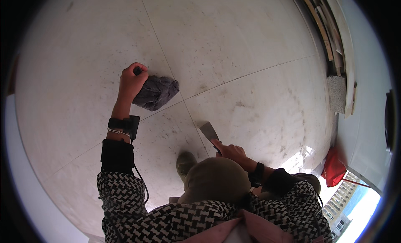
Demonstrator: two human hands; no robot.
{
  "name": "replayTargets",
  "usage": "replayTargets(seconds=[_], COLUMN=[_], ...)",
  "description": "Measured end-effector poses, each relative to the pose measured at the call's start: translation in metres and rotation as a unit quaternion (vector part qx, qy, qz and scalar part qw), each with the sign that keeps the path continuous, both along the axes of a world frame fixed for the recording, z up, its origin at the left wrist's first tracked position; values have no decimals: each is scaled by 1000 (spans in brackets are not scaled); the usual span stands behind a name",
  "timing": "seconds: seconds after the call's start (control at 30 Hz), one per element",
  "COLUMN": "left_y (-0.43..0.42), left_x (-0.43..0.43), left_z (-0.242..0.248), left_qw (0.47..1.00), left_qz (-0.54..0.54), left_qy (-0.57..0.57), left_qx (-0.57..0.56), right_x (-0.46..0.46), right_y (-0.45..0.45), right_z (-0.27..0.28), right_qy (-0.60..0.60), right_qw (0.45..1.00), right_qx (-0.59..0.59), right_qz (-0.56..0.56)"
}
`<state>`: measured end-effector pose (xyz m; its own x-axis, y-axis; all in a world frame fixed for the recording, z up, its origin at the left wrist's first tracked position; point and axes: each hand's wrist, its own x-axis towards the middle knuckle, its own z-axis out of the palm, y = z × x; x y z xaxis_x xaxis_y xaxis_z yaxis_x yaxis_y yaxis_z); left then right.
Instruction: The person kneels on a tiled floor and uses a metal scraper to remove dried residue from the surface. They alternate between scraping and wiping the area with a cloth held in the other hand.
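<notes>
My left hand (132, 80) is curled into a fist at the left, with a small black end (137, 70) poking out of the top; I cannot tell whether it is a handle or a fold of fabric. A crumpled dark grey cloth (158, 91) extends from under that hand over the tile floor. Near my right knee, my right hand (232, 152) grips a putty knife (209, 132), a finger laid along it and its flat metal blade pointing up and left. The knife's handle is mostly hidden in the palm.
The pale tile floor (266, 98) has dark specks and smudges and thin joints. Wooden strips (325, 33) and a rough grey block (336, 94) line the right wall. A red dustpan-like object (333, 167) stands lower right. My shoe (185, 163) rests below the cloth.
</notes>
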<state>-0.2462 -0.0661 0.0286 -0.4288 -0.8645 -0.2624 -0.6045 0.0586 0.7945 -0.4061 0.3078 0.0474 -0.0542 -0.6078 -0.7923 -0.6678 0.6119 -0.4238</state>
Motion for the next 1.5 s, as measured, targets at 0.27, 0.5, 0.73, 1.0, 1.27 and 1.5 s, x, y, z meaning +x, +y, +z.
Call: replayTargets(seconds=[0.27,0.5,0.73,1.0,1.27,1.5], left_y=[19,22,75,103,115,120], left_x=[-12,-6,-44,-55,-50,-49], left_z=[-14,-10,-33,-36,-40,-41], left_qw=[999,993,968,948,935,943], left_qz=[-29,-42,-190,-233,-244,-226], left_qy=[-23,-106,-160,-215,-259,-243], left_qx=[3,12,23,22,15,-28], right_x=[14,-21,-69,-50,-84,-105], right_y=[-64,-26,-72,-78,-124,-93], right_z=[-4,43,15,54,8,-3], right_qy=[25,59,141,84,102,-114], right_qw=[994,996,962,990,987,986], right_qx=[-102,-5,-125,-36,-86,-41], right_qz=[-14,-66,-197,-109,-90,-115])
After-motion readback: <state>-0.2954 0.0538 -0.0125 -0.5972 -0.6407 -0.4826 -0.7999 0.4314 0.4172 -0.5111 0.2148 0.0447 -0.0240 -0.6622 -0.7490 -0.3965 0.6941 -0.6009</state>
